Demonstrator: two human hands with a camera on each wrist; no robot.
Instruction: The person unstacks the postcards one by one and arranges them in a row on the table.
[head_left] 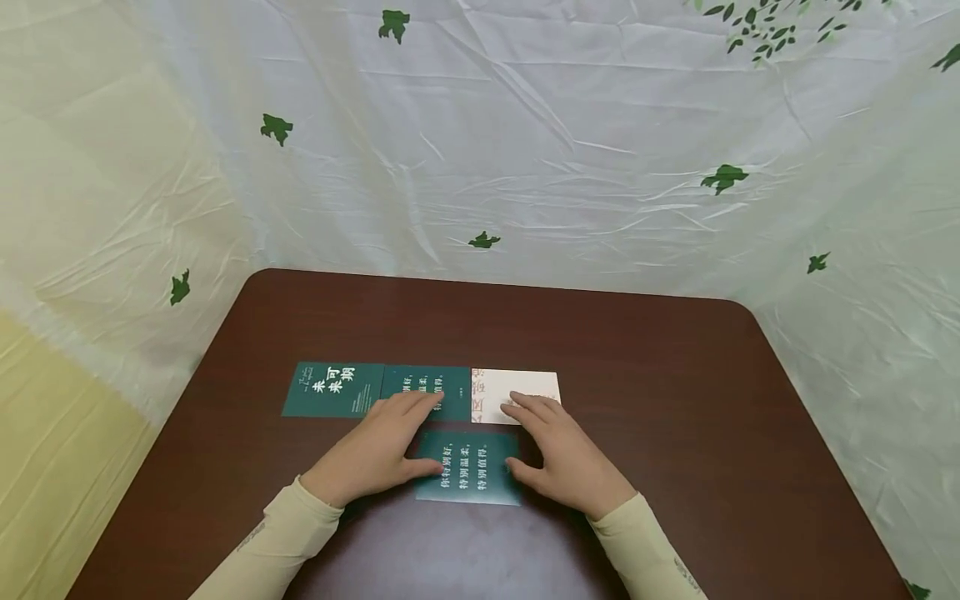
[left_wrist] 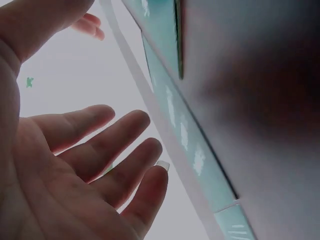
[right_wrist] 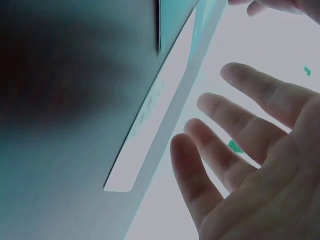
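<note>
Nearest you, cream long sleeves [head_left: 288, 529] reach in over a dark reddish-brown, smooth-topped bench [head_left: 675, 392]. Your left hand [head_left: 375, 446] has its fingers apart and grips nothing; its thumb overlaps the left edge of a green rectangular card with white vertical characters [head_left: 468, 471]. Your right hand [head_left: 566, 458] also holds nothing, fingers spread, its thumb at that card's right edge; you cannot tell whether either thumb touches it. The card lies between your hands on the bench.

Beyond it runs a side-by-side row: a green card with larger white lettering [head_left: 330, 400] at left, a similar white-lettered green card [head_left: 455, 396] partly behind your left fingers, and a cream card with reddish print [head_left: 498, 386] partly behind your right fingers. Farthest, wrinkled white fabric with green leaf shapes [head_left: 540, 167] hangs behind the bench.
</note>
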